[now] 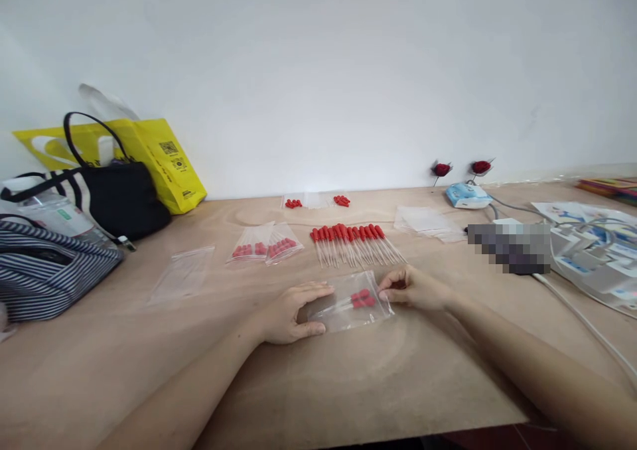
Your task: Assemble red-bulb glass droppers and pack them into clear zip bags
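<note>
A clear zip bag (343, 314) lies on the wooden table with a few red-bulbed droppers (363, 299) inside. My right hand (415, 287) pinches the bag's right edge between thumb and finger. Over its left end my left hand (291, 314) rests with thumb and fingers spread, touching the plastic. Just beyond the bag lies a row of loose red-bulbed droppers (348, 234), their thin clear stems pointing towards me. Two filled zip bags (251, 244) overlap to the left of that row. More bags with red bulbs (293, 204) lie near the wall.
Flat clear bags (182, 274) lie at left, and another stack (425, 221) at right. A striped bag (60, 271), black handbag (124, 198) and yellow bag (172, 164) line the left side. Right are a tissue pack (468, 196), cables, a power strip (582, 261) and a blurred-out object (512, 247).
</note>
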Action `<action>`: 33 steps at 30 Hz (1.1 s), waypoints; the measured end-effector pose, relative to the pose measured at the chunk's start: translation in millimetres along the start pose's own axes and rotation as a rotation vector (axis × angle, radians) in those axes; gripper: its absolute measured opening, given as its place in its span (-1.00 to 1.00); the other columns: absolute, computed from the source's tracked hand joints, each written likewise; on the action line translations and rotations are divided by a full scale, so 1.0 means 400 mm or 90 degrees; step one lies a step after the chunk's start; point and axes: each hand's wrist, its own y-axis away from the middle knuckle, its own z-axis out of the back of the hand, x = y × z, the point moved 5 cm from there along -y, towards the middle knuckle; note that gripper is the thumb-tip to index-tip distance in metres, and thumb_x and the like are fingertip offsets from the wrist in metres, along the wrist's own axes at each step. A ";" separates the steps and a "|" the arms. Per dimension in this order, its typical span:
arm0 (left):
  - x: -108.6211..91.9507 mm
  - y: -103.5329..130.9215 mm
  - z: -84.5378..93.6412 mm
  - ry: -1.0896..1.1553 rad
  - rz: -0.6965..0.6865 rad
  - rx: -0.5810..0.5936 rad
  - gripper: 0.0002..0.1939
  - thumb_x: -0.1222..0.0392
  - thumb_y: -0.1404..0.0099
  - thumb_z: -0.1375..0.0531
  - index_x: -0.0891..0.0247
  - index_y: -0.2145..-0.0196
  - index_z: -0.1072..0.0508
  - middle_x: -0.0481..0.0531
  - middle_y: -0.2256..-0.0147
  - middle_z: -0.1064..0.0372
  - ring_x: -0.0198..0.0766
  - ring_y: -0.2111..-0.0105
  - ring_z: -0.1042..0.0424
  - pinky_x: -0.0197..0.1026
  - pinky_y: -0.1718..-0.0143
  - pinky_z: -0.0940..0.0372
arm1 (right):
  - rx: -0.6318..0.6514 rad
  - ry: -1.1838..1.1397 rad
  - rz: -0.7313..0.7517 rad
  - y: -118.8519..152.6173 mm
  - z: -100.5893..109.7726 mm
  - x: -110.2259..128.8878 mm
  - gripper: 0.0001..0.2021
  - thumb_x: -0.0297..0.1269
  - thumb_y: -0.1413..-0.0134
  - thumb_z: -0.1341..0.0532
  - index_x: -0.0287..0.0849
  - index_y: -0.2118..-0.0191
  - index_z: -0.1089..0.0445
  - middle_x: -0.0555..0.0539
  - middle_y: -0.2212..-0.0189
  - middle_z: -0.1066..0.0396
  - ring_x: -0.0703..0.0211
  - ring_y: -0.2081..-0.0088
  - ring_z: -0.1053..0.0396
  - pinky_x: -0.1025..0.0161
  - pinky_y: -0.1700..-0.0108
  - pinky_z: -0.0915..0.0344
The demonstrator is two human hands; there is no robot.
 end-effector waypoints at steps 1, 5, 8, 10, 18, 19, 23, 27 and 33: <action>-0.002 0.000 0.001 0.002 -0.001 -0.002 -0.40 0.04 -0.13 -0.16 0.13 -0.11 -0.12 0.07 -0.12 -0.09 -0.10 -0.11 -0.07 0.00 -0.10 -0.02 | -0.019 0.011 -0.018 -0.011 0.025 0.002 -0.77 -0.09 0.22 -0.23 -0.17 0.54 -0.42 0.07 0.68 -0.27 0.35 0.63 -0.12 0.38 0.58 -0.05; -0.004 0.000 0.002 0.017 -0.005 -0.007 -0.41 0.06 -0.12 -0.17 0.13 -0.10 -0.14 0.06 -0.12 -0.10 -0.08 -0.11 -0.08 0.01 -0.09 -0.02 | -0.330 0.244 -0.096 -0.067 0.168 0.011 -0.86 -0.21 0.17 -0.19 -0.18 0.54 -0.36 0.01 0.58 -0.37 0.26 0.51 -0.29 0.36 0.49 -0.15; -0.002 0.001 0.002 0.021 -0.007 -0.011 -0.41 0.06 -0.12 -0.17 0.14 -0.10 -0.14 0.06 -0.11 -0.10 -0.08 -0.11 -0.08 0.00 -0.10 -0.02 | -0.417 0.354 -0.187 -0.114 0.218 -0.001 -0.82 -0.26 0.16 -0.18 -0.22 0.37 -0.37 -0.08 0.44 -0.42 0.19 0.41 -0.35 0.35 0.42 -0.19; -0.002 0.001 0.000 0.019 -0.019 -0.010 -0.42 0.06 -0.13 -0.16 0.14 -0.10 -0.14 0.06 -0.12 -0.10 -0.09 -0.11 -0.08 0.00 -0.10 -0.01 | -0.420 0.367 -0.216 -0.142 0.226 -0.014 -0.74 -0.29 0.23 -0.21 -0.25 0.30 -0.36 -0.16 0.37 -0.43 0.11 0.34 -0.36 0.31 0.38 -0.20; -0.001 -0.002 -0.004 0.016 -0.038 -0.007 -0.43 0.06 -0.14 -0.16 0.17 -0.09 -0.15 0.07 -0.11 -0.10 -0.11 -0.11 -0.08 -0.02 -0.11 -0.01 | -0.373 0.378 -0.263 -0.185 0.220 -0.039 -0.91 -0.37 0.25 -0.17 -0.25 0.51 -0.39 -0.21 0.49 -0.42 -0.03 0.30 -0.37 0.23 0.33 -0.18; -0.002 -0.002 -0.004 0.019 -0.038 -0.007 -0.43 0.06 -0.14 -0.16 0.16 -0.10 -0.15 0.07 -0.11 -0.10 -0.11 -0.11 -0.07 -0.02 -0.11 -0.01 | -0.368 0.372 -0.264 -0.185 0.219 -0.040 -0.92 -0.38 0.25 -0.16 -0.25 0.55 -0.39 -0.18 0.54 -0.40 -0.01 0.33 -0.37 0.23 0.34 -0.18; -0.002 -0.001 -0.005 0.015 -0.036 -0.002 -0.42 0.06 -0.14 -0.16 0.18 -0.10 -0.14 0.08 -0.11 -0.11 -0.12 -0.12 -0.07 -0.03 -0.11 -0.01 | -0.376 0.318 -0.259 -0.179 0.224 -0.040 -0.85 -0.38 0.22 -0.14 -0.29 0.44 -0.40 -0.13 0.60 -0.35 0.05 0.40 -0.36 0.25 0.39 -0.20; -0.002 0.001 -0.004 0.012 -0.033 -0.006 -0.42 0.07 -0.14 -0.16 0.15 -0.10 -0.14 0.06 -0.11 -0.11 -0.11 -0.12 -0.07 -0.02 -0.11 -0.01 | -0.420 0.244 -0.209 -0.147 0.232 -0.027 -0.50 -0.35 0.12 -0.07 -0.36 -0.03 -0.14 -0.06 0.53 -0.33 0.19 0.46 -0.34 0.30 0.44 -0.23; -0.003 0.001 -0.002 0.011 -0.035 -0.006 -0.43 0.07 -0.14 -0.15 0.11 -0.10 -0.13 0.03 -0.12 -0.10 -0.11 -0.11 -0.07 0.00 -0.10 -0.01 | -0.405 -0.136 0.022 -0.054 0.161 -0.001 -0.22 -0.32 0.20 -0.14 -0.19 -0.16 0.27 0.18 0.63 -0.20 0.30 0.65 -0.23 0.34 0.60 -0.20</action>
